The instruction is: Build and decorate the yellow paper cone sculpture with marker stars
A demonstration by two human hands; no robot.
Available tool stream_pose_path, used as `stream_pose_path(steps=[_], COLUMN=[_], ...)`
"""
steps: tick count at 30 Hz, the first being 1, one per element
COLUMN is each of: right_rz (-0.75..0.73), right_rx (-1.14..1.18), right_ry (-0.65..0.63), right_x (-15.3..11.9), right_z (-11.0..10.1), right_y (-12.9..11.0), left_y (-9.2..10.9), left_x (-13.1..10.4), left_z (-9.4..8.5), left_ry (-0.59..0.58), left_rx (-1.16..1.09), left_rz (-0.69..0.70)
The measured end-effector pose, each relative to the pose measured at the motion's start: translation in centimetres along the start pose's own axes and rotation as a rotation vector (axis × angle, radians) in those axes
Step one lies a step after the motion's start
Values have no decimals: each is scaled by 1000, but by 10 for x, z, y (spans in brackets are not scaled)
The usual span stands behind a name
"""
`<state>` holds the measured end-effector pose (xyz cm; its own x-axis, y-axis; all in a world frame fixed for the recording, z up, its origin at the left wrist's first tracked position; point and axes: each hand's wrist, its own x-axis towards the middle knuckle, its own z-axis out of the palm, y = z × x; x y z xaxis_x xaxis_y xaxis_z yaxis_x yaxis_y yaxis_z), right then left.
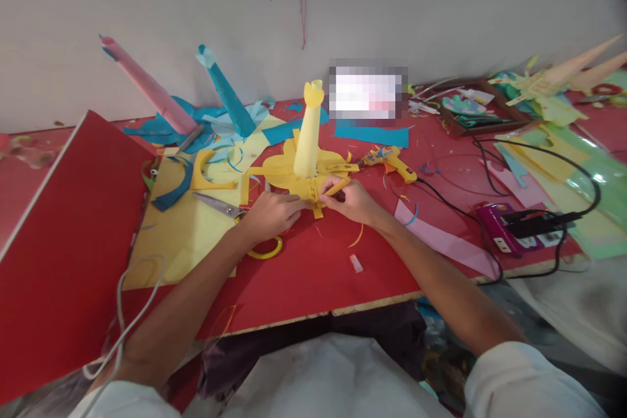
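Note:
On the red table stands a pale yellow paper cone (307, 140) on a flower-shaped yellow paper base (277, 171). Dark marks show on the base's narrow strips. In my right hand (350, 199) is a yellow pen (339, 187), its tip down at the front strip (313, 194). My left hand (274, 212) lies with fingers stretched out over the front left part of the base, touching it near the same strip. Scissors (218, 204) with a yellow handle lie partly under my left hand and wrist. A small pink eraser-like block (356, 264) lies in front.
Pink (151, 88) and blue (228, 95) paper cones stand at the back left. A yellow glue gun (392, 160) lies to the right, its cord running to a purple power box (509, 228). A red board (63, 241) rises at the left. Paper scraps and a tray (482, 124) lie behind.

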<state>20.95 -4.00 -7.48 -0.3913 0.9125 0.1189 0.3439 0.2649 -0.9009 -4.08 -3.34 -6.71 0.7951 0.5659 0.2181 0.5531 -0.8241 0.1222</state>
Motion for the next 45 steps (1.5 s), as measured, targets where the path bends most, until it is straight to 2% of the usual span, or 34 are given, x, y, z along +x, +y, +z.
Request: stream_pose_path(steps=[17, 21, 25, 45], right_rz=[11, 25, 22, -4], right_rx=[19, 38, 18, 2], right_ry=[-4, -45, -6, -10], right_x=[1, 0, 0, 2], right_z=[1, 0, 0, 1], right_y=[5, 3, -1, 2], left_y=[0, 1, -1, 0], left_x=[1, 1, 0, 1], left_z=[-1, -1, 1, -1], left_ry=[10, 8, 14, -17], left_rx=[-3, -5, -9, -28], left_rz=[4, -1, -1, -27])
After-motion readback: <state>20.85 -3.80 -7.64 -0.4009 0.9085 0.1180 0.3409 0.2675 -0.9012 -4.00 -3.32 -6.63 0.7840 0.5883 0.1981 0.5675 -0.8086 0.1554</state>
